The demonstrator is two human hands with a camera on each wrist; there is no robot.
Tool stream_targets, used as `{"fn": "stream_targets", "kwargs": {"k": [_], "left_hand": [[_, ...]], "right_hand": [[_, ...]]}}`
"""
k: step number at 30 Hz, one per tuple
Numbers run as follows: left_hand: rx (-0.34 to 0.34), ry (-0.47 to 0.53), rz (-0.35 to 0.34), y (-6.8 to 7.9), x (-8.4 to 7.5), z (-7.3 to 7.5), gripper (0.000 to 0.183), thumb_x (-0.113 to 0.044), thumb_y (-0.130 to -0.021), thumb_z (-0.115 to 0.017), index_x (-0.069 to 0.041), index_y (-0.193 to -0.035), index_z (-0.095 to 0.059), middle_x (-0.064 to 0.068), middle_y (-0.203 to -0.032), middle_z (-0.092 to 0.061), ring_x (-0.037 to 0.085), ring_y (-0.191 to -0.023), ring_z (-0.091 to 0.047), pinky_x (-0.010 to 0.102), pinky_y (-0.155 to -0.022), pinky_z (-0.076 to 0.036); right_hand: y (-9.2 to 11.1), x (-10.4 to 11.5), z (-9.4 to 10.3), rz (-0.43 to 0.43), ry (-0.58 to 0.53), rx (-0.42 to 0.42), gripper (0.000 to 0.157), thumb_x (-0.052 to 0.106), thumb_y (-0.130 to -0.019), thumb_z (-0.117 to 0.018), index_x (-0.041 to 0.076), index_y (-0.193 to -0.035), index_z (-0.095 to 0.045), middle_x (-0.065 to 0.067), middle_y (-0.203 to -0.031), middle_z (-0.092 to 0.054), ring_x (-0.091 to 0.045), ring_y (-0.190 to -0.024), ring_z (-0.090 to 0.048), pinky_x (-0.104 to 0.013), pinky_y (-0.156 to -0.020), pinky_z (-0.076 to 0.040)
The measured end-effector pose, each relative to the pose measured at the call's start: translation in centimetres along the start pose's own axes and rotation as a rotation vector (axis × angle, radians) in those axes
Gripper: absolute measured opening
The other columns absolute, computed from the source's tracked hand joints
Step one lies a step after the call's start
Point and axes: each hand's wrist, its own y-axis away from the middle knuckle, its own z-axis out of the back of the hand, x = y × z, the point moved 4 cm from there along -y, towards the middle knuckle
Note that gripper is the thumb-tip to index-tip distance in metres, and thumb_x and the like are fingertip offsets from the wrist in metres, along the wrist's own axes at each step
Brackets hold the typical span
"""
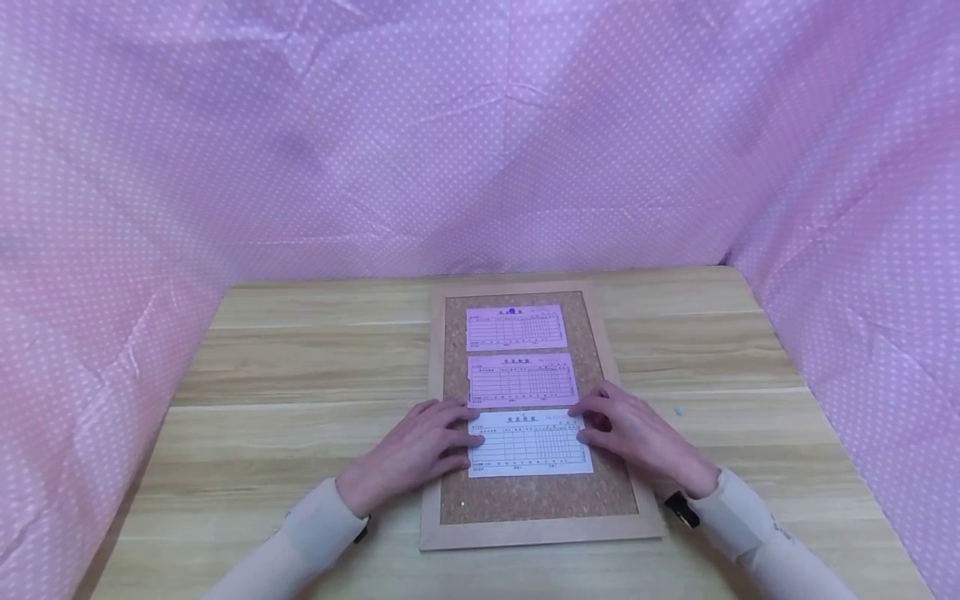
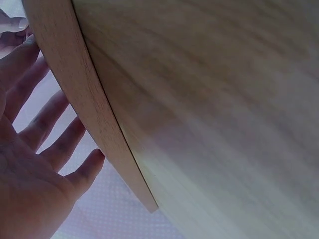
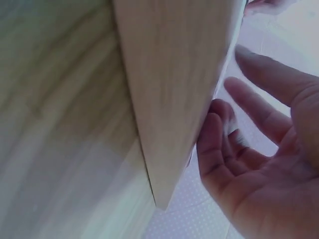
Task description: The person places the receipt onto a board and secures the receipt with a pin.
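A white printed slip (image 1: 528, 454) lies on a wood-framed corkboard (image 1: 547, 506), below two pink printed slips, the middle one (image 1: 521, 382) and the top one (image 1: 517, 330). My left hand (image 1: 416, 450) rests its extended fingertips along the white slip's left edge. On the opposite side, my right hand (image 1: 633, 429) touches the slip's upper right edge with thumb and fingertips. A purple round pin (image 1: 512, 311) sits at the head of the top slip. In the right wrist view, some fingers (image 3: 210, 144) bend beside the frame. Neither wrist view shows the slips' printed faces.
The board lies on a wood-grain table (image 1: 300, 358). A tiny pale-blue bit (image 1: 678, 411) is on the table to the right. A small yellowish speck (image 1: 462, 503) shows on the cork's lower left. Pink dotted cloth (image 1: 480, 150) surrounds the back and sides.
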Motion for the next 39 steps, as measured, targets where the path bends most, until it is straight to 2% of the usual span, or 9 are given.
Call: {"fn": "stream_targets", "kwargs": {"k": [5,11,18,22,25,32,35,39], "left_hand": [[-0.006,0.024,0.013,0.0,0.0,-0.1,0.034,-0.036,-0.094,-0.076,-0.023,-0.125,-0.076,0.005,-0.148,-0.058,0.029,-0.143,-0.045,0.058,-0.116,-0.033],[-0.009,0.035,0.022,0.1,0.1,-0.1,0.034,-0.036,-0.093,-0.076,-0.023,-0.125,-0.076,0.006,-0.148,-0.058,0.029,-0.144,-0.044,0.058,-0.117,-0.032],[-0.022,0.033,0.013,0.1,0.2,-0.1,0.033,-0.036,-0.093,-0.077,-0.023,-0.124,-0.077,0.006,-0.147,-0.059,0.029,-0.144,-0.044,0.058,-0.116,-0.034],[-0.021,0.034,0.007,0.1,0.1,-0.2,0.034,-0.036,-0.093,-0.077,-0.023,-0.124,-0.077,0.006,-0.147,-0.059,0.030,-0.144,-0.045,0.059,-0.115,-0.034],[-0.015,0.036,0.008,0.1,0.2,-0.2,0.034,-0.036,-0.093,-0.077,-0.023,-0.124,-0.077,0.006,-0.147,-0.059,0.029,-0.143,-0.045,0.058,-0.116,-0.034],[-0.003,0.036,0.020,0.1,0.2,-0.2,0.035,-0.037,-0.094,-0.075,-0.024,-0.126,-0.076,0.005,-0.148,-0.057,0.029,-0.145,-0.043,0.058,-0.117,-0.033],[0.003,0.037,0.027,0.1,0.2,-0.2,0.035,-0.037,-0.094,-0.076,-0.024,-0.126,-0.076,0.005,-0.149,-0.057,0.029,-0.146,-0.042,0.058,-0.117,-0.032],[0.007,0.040,0.030,0.0,0.2,-0.2,0.034,-0.036,-0.094,-0.076,-0.024,-0.126,-0.076,0.005,-0.149,-0.057,0.029,-0.147,-0.041,0.058,-0.117,-0.032]], "right_hand": [[0.3,-0.4,1.0,0.040,-0.007,-0.094,0.024,0.015,-0.090,-0.081,0.011,-0.114,-0.077,0.001,-0.107,-0.065,-0.013,-0.093,-0.062,-0.034,-0.080,-0.055],[1.0,-1.4,2.4,0.078,-0.063,-0.201,0.024,0.006,-0.091,-0.078,0.005,-0.115,-0.075,-0.001,-0.105,-0.069,-0.013,-0.089,-0.065,-0.030,-0.076,-0.059],[2.2,-2.7,4.3,0.181,-0.006,-0.369,0.027,0.000,-0.089,-0.078,0.002,-0.115,-0.074,-0.010,-0.112,-0.073,-0.015,-0.084,-0.068,-0.030,-0.071,-0.060],[2.9,-3.6,5.0,0.177,0.011,-0.409,0.029,-0.003,-0.087,-0.078,0.003,-0.116,-0.074,-0.011,-0.110,-0.073,-0.013,-0.083,-0.067,-0.029,-0.070,-0.060],[3.5,-4.3,5.3,0.158,0.028,-0.428,0.030,-0.003,-0.087,-0.078,0.003,-0.116,-0.074,-0.011,-0.108,-0.073,-0.016,-0.085,-0.068,-0.031,-0.070,-0.061],[4.7,-6.1,6.0,0.059,0.059,-0.408,0.025,0.005,-0.093,-0.075,0.004,-0.118,-0.074,-0.013,-0.116,-0.073,-0.030,-0.098,-0.068,-0.047,-0.077,-0.061],[5.3,-6.8,6.2,0.033,0.061,-0.401,0.025,0.006,-0.094,-0.074,0.004,-0.119,-0.073,-0.015,-0.117,-0.072,-0.029,-0.100,-0.067,-0.040,-0.080,-0.060],[6.0,-7.6,6.6,0.017,0.041,-0.398,0.026,0.006,-0.095,-0.074,0.005,-0.121,-0.073,-0.015,-0.119,-0.071,-0.014,-0.101,-0.064,-0.018,-0.083,-0.054]]}}
